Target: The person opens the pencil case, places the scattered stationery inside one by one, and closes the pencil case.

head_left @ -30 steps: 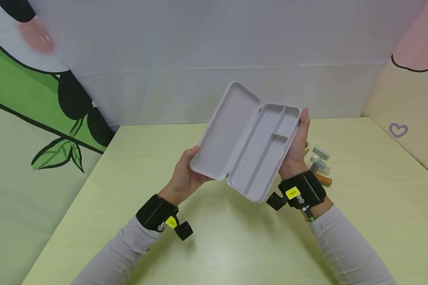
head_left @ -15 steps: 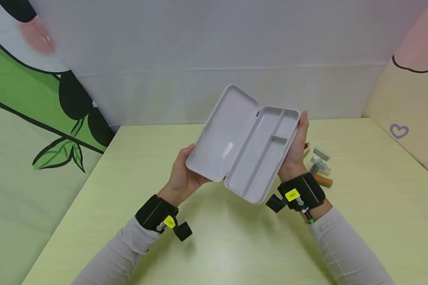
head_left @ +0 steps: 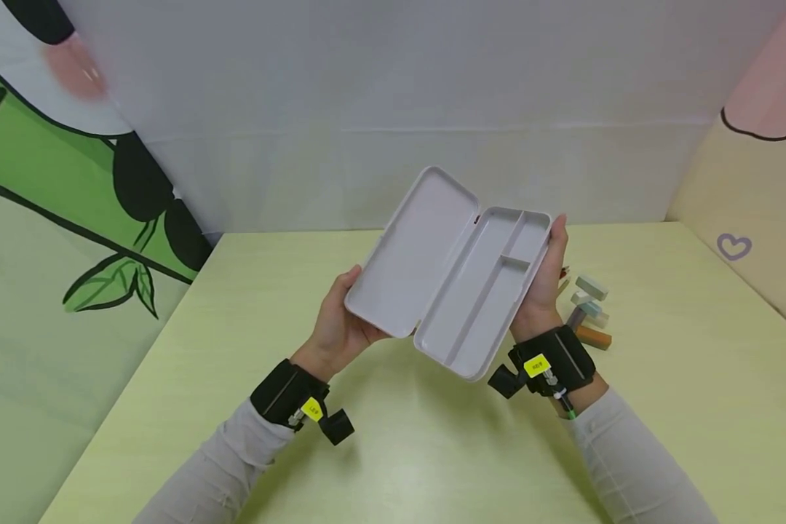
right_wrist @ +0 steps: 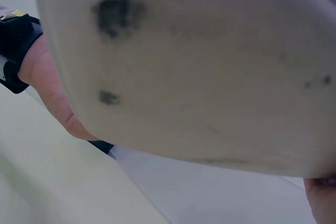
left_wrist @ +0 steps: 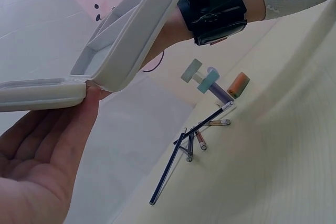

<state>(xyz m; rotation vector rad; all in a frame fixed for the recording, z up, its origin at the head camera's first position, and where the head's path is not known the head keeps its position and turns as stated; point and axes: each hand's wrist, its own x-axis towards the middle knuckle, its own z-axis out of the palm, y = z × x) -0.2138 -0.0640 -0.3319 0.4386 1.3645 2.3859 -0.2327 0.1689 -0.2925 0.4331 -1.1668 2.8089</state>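
Since half a second ago, the open pencil case (head_left: 455, 273) is sinking slightly above the table's (head_left: 393, 451) far middle. Left hand (head_left: 336, 324) is cupping the lid, right hand (head_left: 545, 280) is gripping the tray edge. It is looking light, stiff, smooth; the long edges are giving good hold. Erasers (head_left: 589, 309) and pencils (left_wrist: 191, 142) are lying near the right edge.

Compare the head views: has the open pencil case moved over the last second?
Yes. The pencil case has sunk slightly: its lid's top corner now sits nearer the wall-table seam, with both hands gripping it.
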